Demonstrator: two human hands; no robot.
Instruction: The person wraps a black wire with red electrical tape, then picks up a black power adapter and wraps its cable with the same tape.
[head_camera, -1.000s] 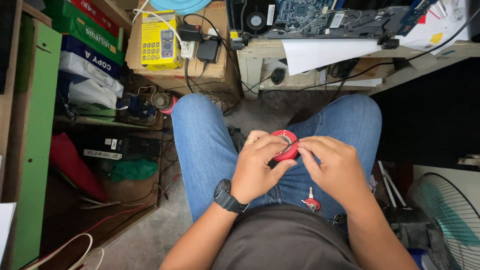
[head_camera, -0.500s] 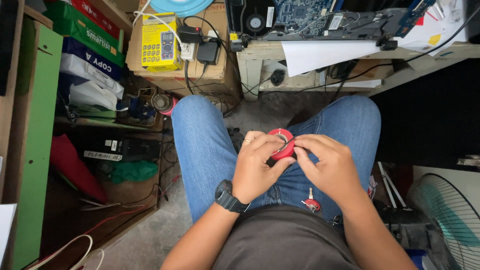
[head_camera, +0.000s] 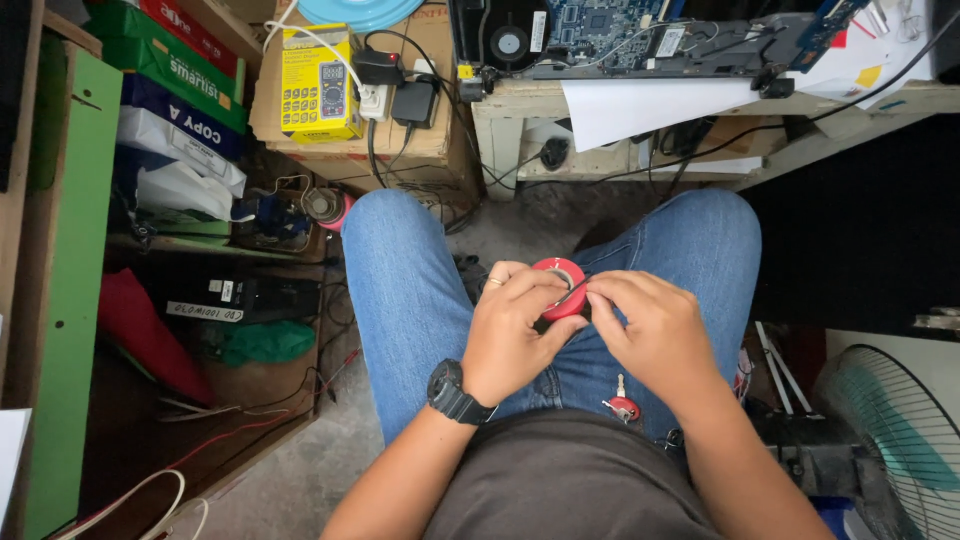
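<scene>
Over my lap, both hands meet on a roll of red tape (head_camera: 561, 279). My left hand (head_camera: 515, 330), with a black watch on the wrist and a ring on one finger, grips the roll from the left side. My right hand (head_camera: 650, 335) pinches at the roll's right edge, where a thin dark strip or wire sticks out between the fingers. I sit in blue jeans and a dark shirt. A small red-headed key or clip (head_camera: 623, 404) lies on my right thigh under the right hand.
A workbench (head_camera: 700, 95) with circuit boards, a fan unit and cables runs across the top. A cardboard box (head_camera: 340, 130) carries a yellow meter package and a power strip. Shelves with paper reams (head_camera: 170, 110) stand left. A pedestal fan (head_camera: 900, 440) is at lower right.
My hands and the tape roll stay in nearly the same spot; the fingers have shifted slightly around the roll's edge.
</scene>
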